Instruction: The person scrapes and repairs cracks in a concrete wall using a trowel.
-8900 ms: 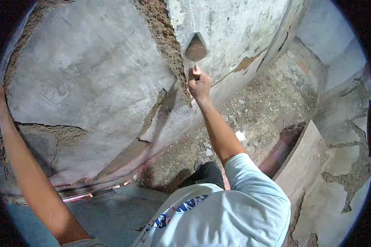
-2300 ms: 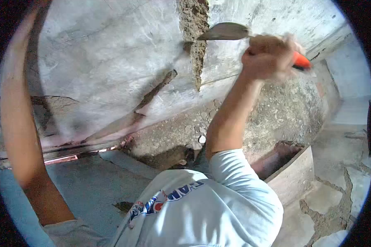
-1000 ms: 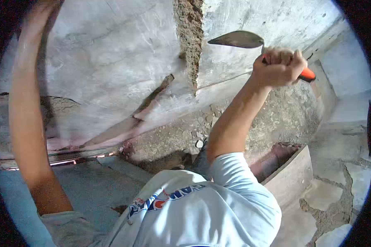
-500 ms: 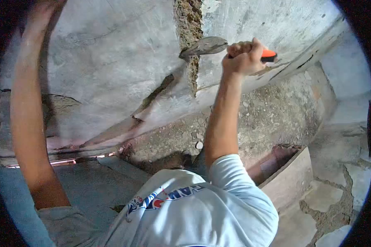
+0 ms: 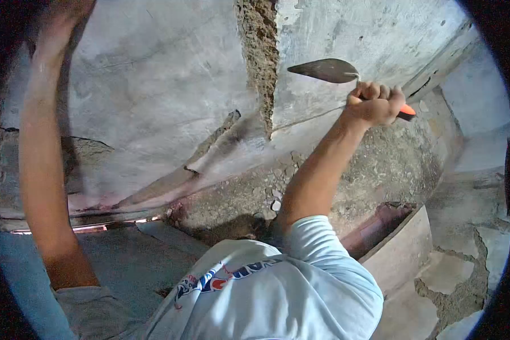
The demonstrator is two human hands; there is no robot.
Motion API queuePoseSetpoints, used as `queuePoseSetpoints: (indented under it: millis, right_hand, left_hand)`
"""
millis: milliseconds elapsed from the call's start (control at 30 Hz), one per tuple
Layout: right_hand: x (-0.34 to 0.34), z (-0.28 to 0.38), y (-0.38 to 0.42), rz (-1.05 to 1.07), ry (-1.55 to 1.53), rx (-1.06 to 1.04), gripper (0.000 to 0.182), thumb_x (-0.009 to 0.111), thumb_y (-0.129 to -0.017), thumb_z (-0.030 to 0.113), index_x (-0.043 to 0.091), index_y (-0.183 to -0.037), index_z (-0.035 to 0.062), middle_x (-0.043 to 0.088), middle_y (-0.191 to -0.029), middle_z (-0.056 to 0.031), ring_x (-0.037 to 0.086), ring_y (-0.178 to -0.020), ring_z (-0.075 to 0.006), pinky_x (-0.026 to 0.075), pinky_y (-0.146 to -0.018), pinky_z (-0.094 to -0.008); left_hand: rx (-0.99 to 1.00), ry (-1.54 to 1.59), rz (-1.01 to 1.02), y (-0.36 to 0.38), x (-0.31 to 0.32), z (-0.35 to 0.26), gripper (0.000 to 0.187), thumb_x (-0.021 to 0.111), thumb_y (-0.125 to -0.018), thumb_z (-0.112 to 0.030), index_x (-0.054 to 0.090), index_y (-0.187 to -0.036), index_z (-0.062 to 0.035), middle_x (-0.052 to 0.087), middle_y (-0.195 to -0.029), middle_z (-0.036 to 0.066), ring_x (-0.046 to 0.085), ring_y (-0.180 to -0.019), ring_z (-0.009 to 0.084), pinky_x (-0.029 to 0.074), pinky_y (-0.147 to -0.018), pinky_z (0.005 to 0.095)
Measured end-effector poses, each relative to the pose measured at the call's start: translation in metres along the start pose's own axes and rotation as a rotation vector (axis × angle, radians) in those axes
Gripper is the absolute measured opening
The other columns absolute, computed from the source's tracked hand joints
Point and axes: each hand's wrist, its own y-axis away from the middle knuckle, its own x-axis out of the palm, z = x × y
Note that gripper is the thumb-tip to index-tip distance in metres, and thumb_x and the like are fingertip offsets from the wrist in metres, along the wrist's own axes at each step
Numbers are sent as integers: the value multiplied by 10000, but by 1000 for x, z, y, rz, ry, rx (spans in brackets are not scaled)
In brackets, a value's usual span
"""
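Note:
My right hand (image 5: 376, 104) is closed around the orange and black handle of a pointed trowel (image 5: 327, 71). The trowel's grey blade points left and stands a little away from the rough groove (image 5: 259, 62) where the plaster of the wall is broken away. Whether the blade touches the wall is hard to see. My left arm reaches up along the left side of the wall. Only the base of my left hand (image 5: 68, 12) shows at the top edge; its fingers are out of sight.
A cracked, painted wall (image 5: 164, 73) fills the upper view, with a slanting gouge (image 5: 209, 141) low in it. Rubble and plaster chips (image 5: 255, 190) lie along its foot. A box-like trough (image 5: 399, 241) stands at lower right, beside a floor with broken patches (image 5: 464, 289).
My right hand has moved right and slightly down with the trowel, taking the blade off the groove. My left arm has barely shifted.

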Motion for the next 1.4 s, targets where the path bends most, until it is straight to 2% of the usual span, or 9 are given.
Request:
queuePoseSetpoints:
  millis: [167, 433, 700, 800, 900, 967, 1167, 1300, 1400]
  right_hand:
    - [6, -107, 68, -130, 220, 96, 242, 613, -911, 120, 399, -799, 142, 363, -551, 31, 354, -391, -113, 293, -370, -301]
    - [24, -25, 34, 116, 304, -370, 216, 560, -927, 236, 420, -782, 160, 398, -578, 15, 346, -407, -93, 309, -338, -281]
    - [77, 14, 51, 472, 91, -232, 159, 574, -925, 179, 498, -806, 105, 475, -486, -10, 376, -321, -94, 368, -289, -265]
    - [28, -50, 48, 314, 793, -720, 261, 677, -940, 328, 585, -920, 85, 490, -614, 27, 441, -505, -93, 428, -459, -268]
    - [-11, -140, 136, 432, 770, -95, 289, 771, -872, 123, 526, -1017, 71, 513, -752, 26, 485, -660, -78, 449, -588, -266]
    - [-11, -141, 138, 441, 564, -184, 362, 765, -849, 63, 493, -1088, 53, 564, -792, 0, 526, -654, -69, 459, -585, -239]
    - [57, -43, 78, 627, 22, -197, 134, 615, -929, 49, 487, -949, 87, 490, -635, -12, 448, -482, -81, 390, -421, -222]
    - [41, -94, 95, 525, 528, -314, 240, 702, -884, 34, 463, -882, 61, 494, -596, -4, 432, -447, -97, 363, -409, -264]
    - [99, -42, 106, 519, 315, -306, 246, 569, -949, 54, 453, -740, 114, 433, -492, 9, 319, -340, -58, 252, -278, -289]
  left_hand:
    - [23, -12, -52, 2, 10, 5, 635, 518, -1034, -529, 369, -1606, -296, 436, -1600, 79, 407, -1457, 315, 272, -1200, 512]
    - [-117, 192, -26, 2, -14, -19, 643, 527, -1013, -568, 440, -1564, -249, 505, -1550, 102, 480, -1412, 344, 377, -1146, 524]
    - [-93, 308, 53, 0, -17, -12, 653, 550, -1008, -570, 460, -1547, -213, 579, -1465, 150, 563, -1324, 374, 460, -1089, 486]
    - [17, 196, -7, 3, 9, 10, 654, 549, -1009, -568, 460, -1546, -205, 578, -1465, 154, 571, -1314, 375, 467, -1083, 481]
    - [-75, 1, 76, 3, -19, -8, 664, 552, -1009, -563, 439, -1561, -212, 534, -1515, 144, 537, -1362, 339, 435, -1116, 487]
    - [-118, 214, 13, -13, -9, -8, 665, 558, -1010, -547, 421, -1573, -219, 479, -1566, 99, 461, -1425, 301, 371, -1159, 493]
    - [-68, 235, 34, 3, -12, -2, 664, 559, -1010, -545, 422, -1573, -220, 475, -1569, 95, 456, -1429, 299, 366, -1161, 493]
    - [-74, 236, 40, 11, -18, 3, 664, 560, -1010, -543, 422, -1573, -220, 472, -1571, 93, 452, -1431, 297, 363, -1163, 492]
    - [-80, 242, 46, 16, -21, 5, 663, 561, -1009, -542, 422, -1573, -221, 470, -1573, 91, 449, -1433, 296, 361, -1165, 492]
